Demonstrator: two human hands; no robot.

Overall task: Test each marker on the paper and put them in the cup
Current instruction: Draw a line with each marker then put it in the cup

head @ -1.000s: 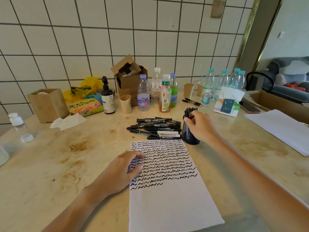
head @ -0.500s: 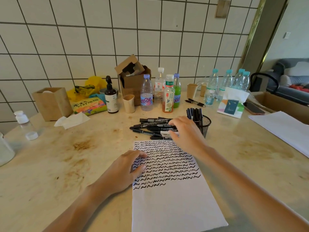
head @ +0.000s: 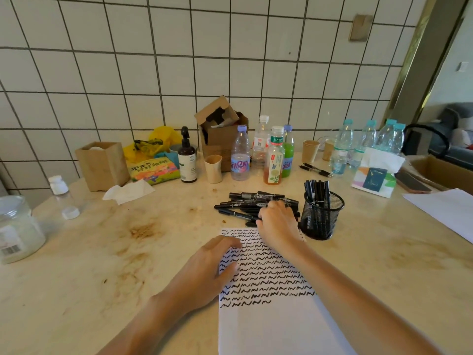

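Observation:
A white paper (head: pixel 268 324) lies in front of me, its upper half filled with rows of black squiggles. My left hand (head: pixel 204 275) rests flat on the paper's left edge. Beyond the sheet is a pile of black markers (head: pixel 243 201). My right hand (head: pixel 277 221) is on the near right part of that pile, fingers curled down around a marker; the fingertips are hidden. Right of the pile stands a black mesh cup (head: pixel 321 221) with several markers (head: pixel 317 190) upright in it.
Bottles (head: pixel 240 155), a beige cup (head: pixel 213 169) and a cardboard box (head: pixel 222 134) line the back by the tiled wall. A tissue pack (head: pixel 373 175), a phone (head: pixel 412 183) and another white sheet (head: pixel 448 211) are to the right. A plastic jar (head: pixel 18 229) sits far left.
My right hand left the mesh cup, moved left onto the marker pile and curled its fingers there. My left hand has stayed on the paper.

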